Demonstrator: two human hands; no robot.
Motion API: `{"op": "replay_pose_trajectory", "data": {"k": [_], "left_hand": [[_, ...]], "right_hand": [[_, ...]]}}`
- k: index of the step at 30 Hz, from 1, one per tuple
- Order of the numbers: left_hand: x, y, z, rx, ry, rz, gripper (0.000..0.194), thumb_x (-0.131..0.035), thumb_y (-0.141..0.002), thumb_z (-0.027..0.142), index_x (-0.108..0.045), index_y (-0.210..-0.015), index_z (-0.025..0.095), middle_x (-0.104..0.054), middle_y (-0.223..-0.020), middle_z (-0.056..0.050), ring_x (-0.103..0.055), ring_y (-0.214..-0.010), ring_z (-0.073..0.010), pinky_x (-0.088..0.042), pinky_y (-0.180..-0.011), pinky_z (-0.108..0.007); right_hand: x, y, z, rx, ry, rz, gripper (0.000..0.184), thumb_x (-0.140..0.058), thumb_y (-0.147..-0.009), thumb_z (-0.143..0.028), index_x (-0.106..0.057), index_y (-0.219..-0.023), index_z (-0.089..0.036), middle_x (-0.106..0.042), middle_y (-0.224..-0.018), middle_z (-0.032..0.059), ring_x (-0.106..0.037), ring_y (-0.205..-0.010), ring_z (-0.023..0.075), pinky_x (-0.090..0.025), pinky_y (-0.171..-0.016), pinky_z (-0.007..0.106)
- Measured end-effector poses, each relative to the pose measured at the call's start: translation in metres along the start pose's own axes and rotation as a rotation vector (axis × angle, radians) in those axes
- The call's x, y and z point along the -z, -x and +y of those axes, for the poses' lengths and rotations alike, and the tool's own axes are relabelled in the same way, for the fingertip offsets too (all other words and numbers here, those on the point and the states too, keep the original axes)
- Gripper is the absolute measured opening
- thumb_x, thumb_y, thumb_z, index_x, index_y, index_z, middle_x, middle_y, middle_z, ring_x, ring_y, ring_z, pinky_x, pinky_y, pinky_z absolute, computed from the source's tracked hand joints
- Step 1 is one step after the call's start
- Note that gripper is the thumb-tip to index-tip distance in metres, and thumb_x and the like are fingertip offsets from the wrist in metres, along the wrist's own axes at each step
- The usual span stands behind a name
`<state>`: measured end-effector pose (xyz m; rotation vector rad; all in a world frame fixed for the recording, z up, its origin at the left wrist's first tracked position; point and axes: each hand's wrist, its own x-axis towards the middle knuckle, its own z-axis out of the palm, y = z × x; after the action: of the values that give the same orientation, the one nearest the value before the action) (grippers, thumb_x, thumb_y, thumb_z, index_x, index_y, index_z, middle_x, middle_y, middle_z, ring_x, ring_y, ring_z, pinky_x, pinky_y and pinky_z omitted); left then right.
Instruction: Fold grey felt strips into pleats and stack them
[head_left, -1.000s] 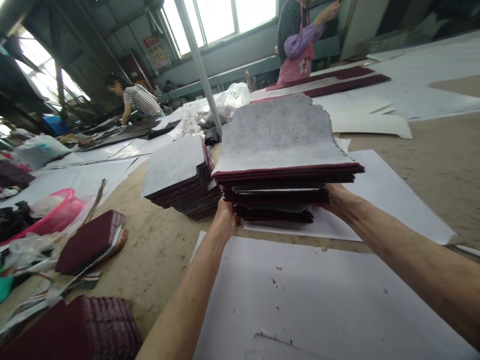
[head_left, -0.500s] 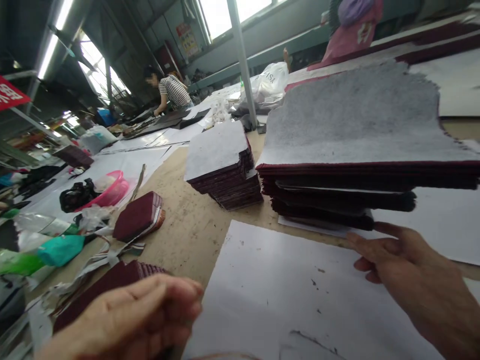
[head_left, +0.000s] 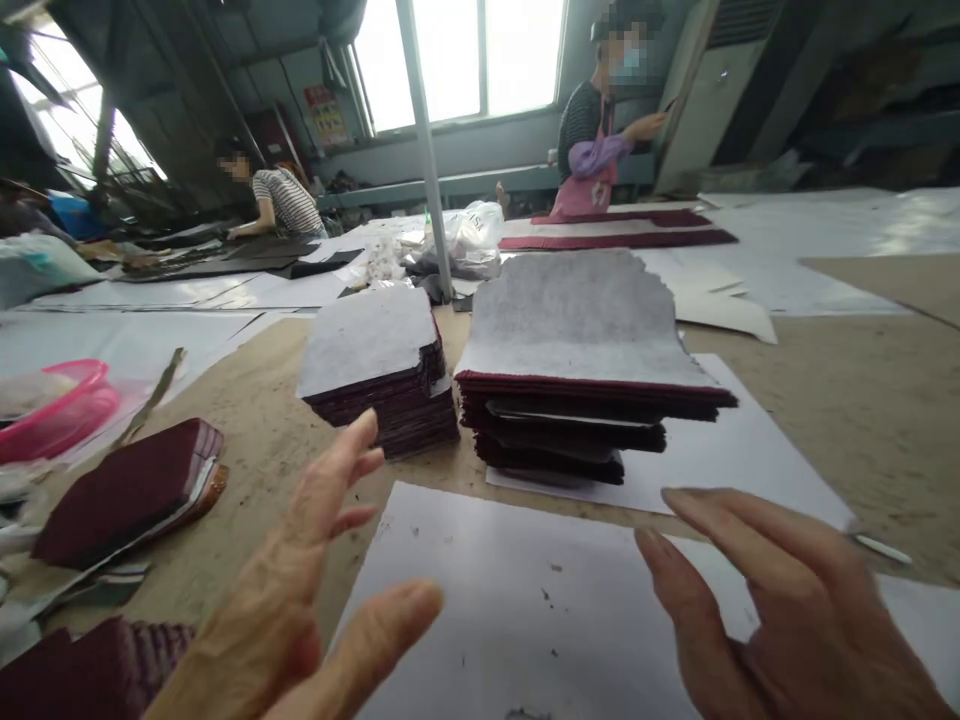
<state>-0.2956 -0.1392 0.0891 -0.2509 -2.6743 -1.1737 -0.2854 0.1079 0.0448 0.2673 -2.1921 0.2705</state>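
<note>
- Maroon cloth layers with a pale grey top sheet form the larger stack (head_left: 574, 345), at the middle of the table (head_left: 255, 500), beyond both hands; its upper layers overhang the right side.
- The left hand (head_left: 292, 590) is raised at the near left, thumb and fingers spread apart, the larger stack well clear of it.
- The right hand (head_left: 780, 600) is at the near right, thumb and fingers apart with a gap between them, on the near side of the larger stack.
- Between the hands lies a white sheet (head_left: 480, 570) dotted with dark scraps.
- Just left of the larger stack is a smaller stack (head_left: 367, 345), also grey-topped.
- Farther left, a maroon pile (head_left: 124, 490) lies near a pink basin (head_left: 94, 395).
- On the far side, a person in a pink apron (head_left: 585, 190) is by long maroon strips (head_left: 637, 240).
</note>
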Motion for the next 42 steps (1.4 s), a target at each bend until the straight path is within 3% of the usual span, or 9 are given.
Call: {"op": "replay_pose_trajectory", "data": {"k": [2, 4, 6, 9, 14, 19, 29, 36, 42], "left_hand": [[-0.016, -0.018, 0.01, -0.267, -0.115, 0.032, 0.075, -0.055, -0.077, 0.042, -0.017, -0.14, 0.031, -0.029, -0.145, -0.005, -0.036, -0.126, -0.0319, -0.042, -0.096, -0.048], [-0.033, -0.038, 0.015, -0.441, -0.229, 0.062, 0.075, -0.053, -0.08, 0.037, -0.011, -0.142, 0.026, -0.017, -0.148, -0.009, -0.022, -0.133, -0.0307, -0.033, -0.103, -0.049], [-0.05, -0.056, 0.017, -0.53, -0.316, 0.076, 0.075, -0.052, -0.082, 0.035, -0.009, -0.141, 0.021, -0.011, -0.148, -0.014, -0.014, -0.135, -0.0299, -0.027, -0.105, -0.051], [-0.073, -0.078, 0.015, -0.604, -0.386, 0.099, 0.072, -0.055, -0.08, 0.034, -0.016, -0.138, 0.018, -0.015, -0.145, -0.018, -0.014, -0.135, -0.0311, -0.026, -0.105, -0.051], [-0.088, -0.099, 0.015, -0.618, -0.385, 0.161, 0.042, -0.049, -0.084, 0.024, -0.037, -0.123, 0.015, -0.036, -0.131, -0.015, -0.03, -0.126, -0.0273, -0.029, -0.105, -0.045], [-0.09, -0.105, 0.014, -0.632, -0.369, 0.15, 0.033, -0.045, -0.086, 0.019, -0.041, -0.118, 0.015, -0.043, -0.122, -0.013, -0.036, -0.119, -0.0237, -0.031, -0.103, -0.042], [-0.081, -0.097, 0.01, -0.588, -0.46, 0.124, 0.037, -0.046, -0.085, 0.027, -0.042, -0.12, 0.019, -0.045, -0.126, -0.011, -0.038, -0.121, -0.0247, -0.033, -0.1, -0.043], [-0.078, -0.095, 0.014, -0.62, -0.439, 0.247, 0.056, -0.047, -0.084, 0.037, -0.029, -0.135, 0.02, -0.043, -0.133, -0.013, -0.036, -0.125, -0.0277, -0.028, -0.1, -0.045], [-0.081, -0.091, 0.017, -0.674, -0.504, 0.267, 0.061, -0.05, -0.082, 0.041, -0.029, -0.134, 0.017, -0.04, -0.136, -0.015, -0.032, -0.127, -0.0283, -0.021, -0.103, -0.047]], "right_hand": [[0.003, -0.018, 0.006, 0.056, 0.076, 0.067, 0.044, -0.055, -0.08, -0.024, -0.045, -0.122, -0.018, -0.053, -0.114, 0.0158, -0.048, -0.108, 0.0322, -0.041, -0.089, 0.048], [-0.002, -0.034, 0.016, 0.073, 0.098, 0.082, 0.051, -0.056, -0.08, -0.024, -0.04, -0.128, -0.018, -0.043, -0.128, 0.0176, -0.037, -0.12, 0.0365, -0.035, -0.095, 0.055], [-0.01, -0.046, 0.026, 0.121, 0.069, 0.072, 0.053, -0.056, -0.08, -0.025, -0.038, -0.13, -0.018, -0.036, -0.135, 0.0179, -0.031, -0.125, 0.0372, -0.033, -0.097, 0.056], [-0.025, -0.055, 0.039, 0.172, 0.013, 0.039, 0.047, -0.055, -0.082, -0.025, -0.042, -0.126, -0.017, -0.036, -0.134, 0.0176, -0.033, -0.125, 0.034, -0.038, -0.096, 0.053], [-0.035, -0.06, 0.051, 0.156, -0.055, -0.014, 0.03, -0.05, -0.085, -0.02, -0.052, -0.115, -0.018, -0.05, -0.117, 0.0134, -0.046, -0.112, 0.0258, -0.044, -0.093, 0.044], [-0.037, -0.063, 0.053, 0.138, -0.077, -0.047, 0.025, -0.049, -0.085, -0.022, -0.056, -0.109, -0.018, -0.054, -0.103, 0.0107, -0.048, -0.103, 0.0238, -0.044, -0.091, 0.042], [-0.033, -0.059, 0.049, 0.115, -0.059, -0.104, 0.025, -0.049, -0.085, -0.025, -0.056, -0.109, -0.022, -0.054, -0.106, 0.009, -0.047, -0.104, 0.0239, -0.045, -0.089, 0.042], [-0.026, -0.061, 0.046, 0.103, -0.095, -0.014, 0.039, -0.05, -0.084, -0.027, -0.046, -0.121, -0.016, -0.049, -0.123, 0.0153, -0.043, -0.117, 0.0295, -0.038, -0.095, 0.051], [-0.024, -0.056, 0.047, 0.118, -0.065, 0.013, 0.043, -0.054, -0.082, -0.028, -0.044, -0.123, -0.016, -0.042, -0.13, 0.0165, -0.036, -0.123, 0.0318, -0.035, -0.098, 0.054]]}}
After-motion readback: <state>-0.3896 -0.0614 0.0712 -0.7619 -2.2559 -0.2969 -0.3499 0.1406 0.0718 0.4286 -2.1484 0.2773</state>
